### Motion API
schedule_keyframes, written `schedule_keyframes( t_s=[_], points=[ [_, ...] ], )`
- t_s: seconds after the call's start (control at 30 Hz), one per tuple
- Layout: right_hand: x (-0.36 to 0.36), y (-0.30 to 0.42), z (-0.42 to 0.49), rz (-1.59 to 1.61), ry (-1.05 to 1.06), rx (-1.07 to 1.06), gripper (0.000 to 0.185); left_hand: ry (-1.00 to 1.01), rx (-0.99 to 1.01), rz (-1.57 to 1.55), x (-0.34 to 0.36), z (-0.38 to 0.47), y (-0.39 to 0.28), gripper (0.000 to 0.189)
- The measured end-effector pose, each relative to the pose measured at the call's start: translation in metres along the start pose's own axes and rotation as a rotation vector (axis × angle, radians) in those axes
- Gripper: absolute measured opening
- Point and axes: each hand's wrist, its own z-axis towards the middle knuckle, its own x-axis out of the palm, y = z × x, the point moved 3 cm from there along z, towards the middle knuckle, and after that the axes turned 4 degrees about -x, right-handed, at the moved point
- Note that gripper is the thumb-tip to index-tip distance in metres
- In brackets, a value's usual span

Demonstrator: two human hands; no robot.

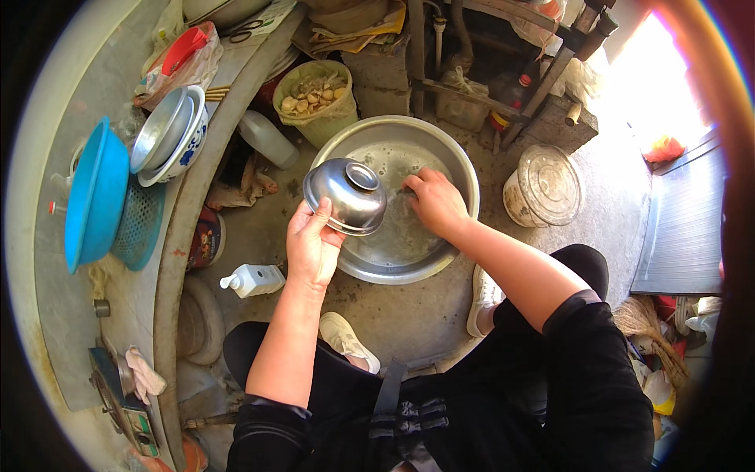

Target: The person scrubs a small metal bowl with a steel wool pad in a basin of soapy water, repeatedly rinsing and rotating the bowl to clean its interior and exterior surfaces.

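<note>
My left hand (312, 245) grips a shiny stainless steel bowl (348, 197) by its rim. The bowl is tilted with its base and foot ring facing up, over the left part of a wide metal basin (386, 272). Cloudy water with some bubbles lies in the basin. Over the basin's right side, my right hand (435, 200) reaches in with bent fingers pointing left, apart from the bowl. Whether its fingertips hold anything is hidden. A white pump bottle (256, 280) lies tipped on the floor beside my left wrist.
A lined bin (315, 121) of scraps and a whitish plastic jug (268, 141) stand behind the basin. A lidded bucket (542, 186) is at right. The counter (168, 295) at left bears a blue basin (97, 197), a teal colander (140, 221) and a floral enamel bowl (186, 147).
</note>
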Motion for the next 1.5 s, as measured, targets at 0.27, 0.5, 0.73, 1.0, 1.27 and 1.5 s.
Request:
schedule_keyframes(
  t_s=[0.27, 0.5, 0.73, 1.0, 1.27, 1.5],
  points=[
    [0.004, -0.012, 0.011, 0.191, 0.05, 0.201, 0.029, -0.04, -0.066, 0.274, 0.014, -0.001, 0.007, 0.026],
    [-0.063, 0.064, 0.009, 0.525, -0.304, 0.007, 0.023, 0.006, -0.022, 0.501, 0.008, 0.009, 0.022, 0.029],
    [-0.061, 0.057, 0.02, 0.389, -0.219, -0.169, 0.016, 0.117, -0.082, 0.59, 0.028, 0.003, 0.042, 0.028],
    [-0.054, 0.063, 0.017, 0.389, -0.156, -0.195, 0.014, 0.115, -0.063, 0.683, 0.023, 0.005, 0.04, 0.018],
    [-0.043, 0.059, 0.024, 0.412, -0.067, -0.106, 0.02, 0.174, -0.093, 0.694, 0.021, -0.001, 0.044, 0.021],
    [0.002, -0.022, 0.017, 0.122, -0.033, 0.029, 0.024, 0.167, -0.176, 0.628, 0.016, -0.004, 0.005, 0.035]
  ],
)
